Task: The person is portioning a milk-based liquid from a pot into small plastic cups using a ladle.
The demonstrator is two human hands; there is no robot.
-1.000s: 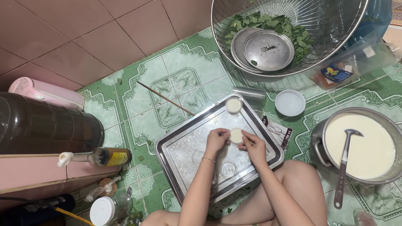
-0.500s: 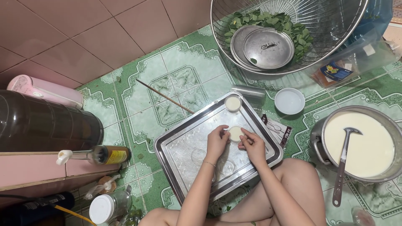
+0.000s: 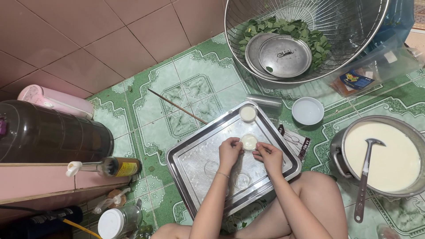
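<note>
Barely shifted since half a second ago: both hands a touch lower on the tray, same small cup between them. Left hand (image 3: pixel 229 150) curled, fingertips pinching the left edge of the small round cup (image 3: pixel 249 142) of pale cream; right hand (image 3: pixel 267 155) likewise curled, fingertips at the cup's right edge. Cup held just over the middle of the steel tray (image 3: pixel 190 163), which lies on the green patterned floor tiles (image 3: pixel 155 110). Second filled cup (image 3: pixel 248 113) at the tray's far corner, well apart from the hands. Empty clear cups near the tray's near edge, hard to make out. To the right, a big pot of white liquid (image 3: pixel 385 155) with a ladle (image 3: pixel 365 177) leaning in it. Beyond the tray, a small white bowl (image 3: pixel 308 110) and a wire basket (image 3: pixel 310 40) holding green leaves and a metal lid (image 3: pixel 284 56). Flat dark packet (image 3: pixel 297 142) with pale print tucked under the tray's right rim; orange-and-blue packet (image 3: pixel 352 82) inside a clear bag beside the basket. Left of the tray, a bottle with a yellow label (image 3: pixel 117 167) lying on its side, near a dark jug (image 3: pixel 48 132).
</note>
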